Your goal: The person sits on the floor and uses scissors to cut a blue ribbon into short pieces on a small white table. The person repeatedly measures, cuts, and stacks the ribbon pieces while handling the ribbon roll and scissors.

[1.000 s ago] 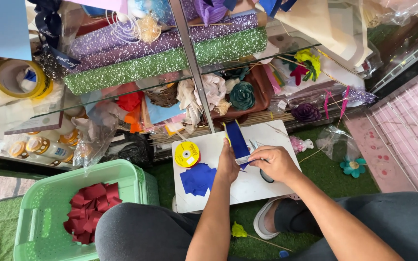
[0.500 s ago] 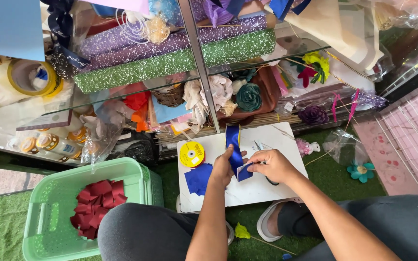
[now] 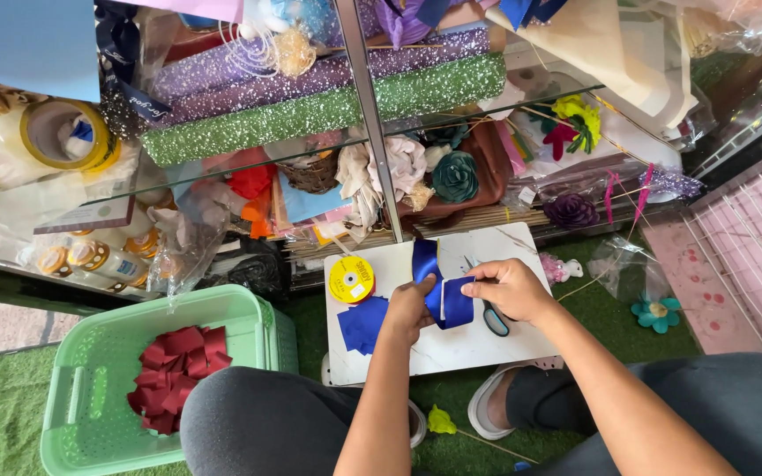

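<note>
Hands now fold ribbon shorter.

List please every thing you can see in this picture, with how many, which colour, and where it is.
blue ribbon: one, held between both hands over the board
white board: one, on the green mat
cut blue ribbon pieces: a small pile, on the board, left part
yellow spool: one, on the board's upper left corner
scissors: one pair, dark, on the board under the right hand
green basket: one, on the left, on the mat
red ribbon pieces: a pile, inside the basket
glitter rolls: green and purple, on the glass shelf above
left hand: pinches the ribbon
right hand: grips the ribbon
</note>
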